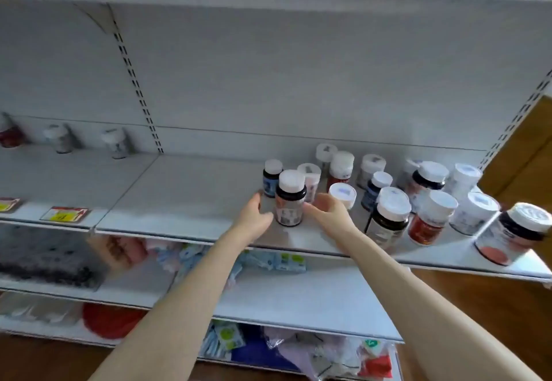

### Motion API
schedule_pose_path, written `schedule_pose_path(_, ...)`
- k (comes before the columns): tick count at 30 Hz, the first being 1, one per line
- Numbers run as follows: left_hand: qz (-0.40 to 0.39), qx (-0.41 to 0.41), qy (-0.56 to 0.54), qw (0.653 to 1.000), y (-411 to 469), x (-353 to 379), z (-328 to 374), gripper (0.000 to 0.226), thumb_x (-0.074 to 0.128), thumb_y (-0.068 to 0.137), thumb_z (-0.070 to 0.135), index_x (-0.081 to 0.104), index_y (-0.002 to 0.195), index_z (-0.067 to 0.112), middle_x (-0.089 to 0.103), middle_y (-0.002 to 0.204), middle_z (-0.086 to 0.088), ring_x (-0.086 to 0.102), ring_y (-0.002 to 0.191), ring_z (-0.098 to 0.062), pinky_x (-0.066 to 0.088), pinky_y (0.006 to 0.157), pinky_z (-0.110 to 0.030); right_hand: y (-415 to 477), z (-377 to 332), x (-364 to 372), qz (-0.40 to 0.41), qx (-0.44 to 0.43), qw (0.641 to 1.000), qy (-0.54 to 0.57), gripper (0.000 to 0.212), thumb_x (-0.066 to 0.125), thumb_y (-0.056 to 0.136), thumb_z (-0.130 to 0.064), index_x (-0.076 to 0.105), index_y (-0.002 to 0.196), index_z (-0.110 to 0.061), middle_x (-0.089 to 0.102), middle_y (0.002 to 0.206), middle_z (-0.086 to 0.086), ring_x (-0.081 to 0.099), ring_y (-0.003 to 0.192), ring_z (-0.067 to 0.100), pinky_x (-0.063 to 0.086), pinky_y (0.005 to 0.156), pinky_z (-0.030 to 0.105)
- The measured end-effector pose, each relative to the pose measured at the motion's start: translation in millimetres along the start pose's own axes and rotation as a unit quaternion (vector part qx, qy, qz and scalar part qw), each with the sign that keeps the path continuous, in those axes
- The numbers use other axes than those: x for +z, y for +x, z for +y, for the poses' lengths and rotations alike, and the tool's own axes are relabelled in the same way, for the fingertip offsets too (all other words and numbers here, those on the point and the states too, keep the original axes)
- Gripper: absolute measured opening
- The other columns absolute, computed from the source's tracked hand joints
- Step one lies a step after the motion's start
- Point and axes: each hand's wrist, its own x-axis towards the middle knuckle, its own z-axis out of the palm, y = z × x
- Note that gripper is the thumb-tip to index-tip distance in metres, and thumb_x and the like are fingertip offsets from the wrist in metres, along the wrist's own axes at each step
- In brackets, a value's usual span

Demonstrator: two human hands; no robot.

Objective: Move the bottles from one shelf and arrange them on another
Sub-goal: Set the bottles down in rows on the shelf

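Two bare forearms rose from the bottom edge of the view, each long, slim and smooth, narrowing toward the wrist. No sleeve or cuff showed on either one. The left hand (pixel 254 215) and the right hand (pixel 328 212) wore no gloves, and no ring, watch or band could be made out on them. The fingers were slender; blur hid the nails and finer detail.
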Motion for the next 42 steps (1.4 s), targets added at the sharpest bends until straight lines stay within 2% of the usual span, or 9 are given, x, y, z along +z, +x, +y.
schedule_pose_path(6, -0.013, 0.039, -0.037, 0.998, 18.3, 9.3, -5.3, 0.048, 0.058, 0.086, 0.013, 0.041, 0.131, 0.01, 0.049, 0.134, -0.012, 0.046, 0.126, -0.025, 0.037, 0.103, -0.031, 21.0, 13.4, 19.7, -0.028, -0.013, 0.999, 0.013, 0.041, 0.066, 0.082, -0.022, 0.053, 0.118, -0.009, 0.063, 0.105, 0.005, 0.056, 0.092, 0.018, 0.046, 0.085, 0.035)
schedule_pose_path(13, 0.032, 0.082, -0.091, 0.992, 12.1, -7.2, 1.4, 0.025, 0.071, 0.076, 0.01, 0.061, 0.099, 0.012, 0.067, 0.093, -0.004, 0.061, 0.08, -0.007, 0.048, 0.074, -0.015, 18.0, -3.6, 12.1, -0.047, -0.058, 0.994, 0.077, 0.016, 0.068, 0.081, -0.021, 0.06, 0.09, -0.031, 0.067, 0.099, 0.001, 0.062, 0.092, 0.014, 0.049, 0.084, 0.027)
schedule_pose_path(16, 0.097, 0.087, -0.119, 0.984, -4.1, -28.6, 9.2, 0.023, 0.071, 0.076, 0.015, 0.061, 0.096, 0.013, 0.064, 0.084, 0.003, 0.059, 0.075, -0.001, 0.047, 0.066, -0.005, 15.6, -30.5, 17.3, -0.071, -0.084, 0.988, 0.11, 0.014, 0.067, 0.082, -0.02, 0.062, 0.093, -0.026, 0.067, 0.098, -0.003, 0.063, 0.09, 0.008, 0.05, 0.08, 0.019)
schedule_pose_path(22, 0.166, 0.099, -0.211, 0.958, -50.0, -95.4, 7.8, 0.012, 0.066, 0.08, 0.015, 0.061, 0.084, 0.025, 0.067, 0.077, 0.004, 0.063, 0.072, -0.006, 0.053, 0.079, -0.029, 3.5, -92.4, 64.5, -0.153, -0.13, 0.971, 0.13, 0.017, 0.064, 0.083, -0.02, 0.06, 0.099, -0.015, 0.066, 0.096, 0.001, 0.063, 0.087, 0.011, 0.055, 0.075, 0.021)
schedule_pose_path(25, 0.182, 0.104, -0.253, 0.945, -77.1, -137.3, -2.1, 0.013, 0.064, 0.082, 0.014, 0.062, 0.081, 0.026, 0.07, 0.066, 0.009, 0.066, 0.069, -0.005, 0.056, 0.073, -0.025, -8.8, -121.8, 104.3, -0.197, -0.136, 0.96, 0.144, 0.012, 0.063, 0.083, -0.019, 0.057, 0.093, -0.018, 0.062, 0.091, -0.003, 0.061, 0.084, 0.01, 0.055, 0.068, 0.019)
schedule_pose_path(30, 0.265, 0.102, -0.241, 0.928, -119.7, -218.9, -35.2, 0.016, 0.067, 0.079, 0.021, 0.062, 0.093, 0.018, 0.069, 0.081, -0.001, 0.066, 0.08, -0.018, 0.054, 0.078, -0.038, -38.5, -167.8, 193.4, -0.279, -0.16, 0.933, 0.161, 0.008, 0.061, 0.084, -0.019, 0.057, 0.087, -0.025, 0.062, 0.092, -0.006, 0.06, 0.084, 0.007, 0.055, 0.07, 0.019)
schedule_pose_path(34, 0.302, 0.126, -0.211, 0.921, -155.4, -295.8, -69.1, 0.023, 0.064, 0.082, 0.023, 0.062, 0.103, 0.012, 0.069, 0.083, 0.0, 0.066, 0.076, -0.005, 0.053, 0.065, -0.019, -65.3, -200.8, 281.8, -0.307, -0.166, 0.919, 0.184, 0.024, 0.064, 0.079, -0.019, 0.058, 0.102, -0.018, 0.066, 0.098, -0.005, 0.063, 0.092, 0.011, 0.052, 0.085, 0.031)
schedule_pose_path(37, 0.313, 0.125, -0.211, 0.917, -180.3, -357.0, -96.4, 0.025, 0.059, 0.086, 0.018, 0.062, 0.108, 0.008, 0.068, 0.09, -0.005, 0.064, 0.084, -0.014, 0.052, 0.075, -0.027, -79.6, -225.5, 341.5, -0.364, -0.128, 0.888, 0.251, 0.027, 0.06, 0.082, -0.018, 0.058, 0.108, -0.011, 0.067, 0.098, 0.001, 0.067, 0.084, 0.012, 0.056, 0.075, 0.028)
schedule_pose_path(42, 0.23, 0.103, -0.189, 0.949, -209.5, -435.9, -138.4, 0.038, 0.067, 0.08, 0.023, 0.056, 0.117, 0.023, 0.065, 0.114, -0.003, 0.063, 0.105, -0.019, 0.053, 0.091, -0.035, -101.4, -254.4, 431.7, -0.464, -0.079, 0.833, 0.292, 0.079, 0.079, 0.062, -0.043, 0.052, 0.123, 0.0, 0.062, 0.119, 0.022, 0.063, 0.102, 0.031, 0.051, 0.091, 0.046)
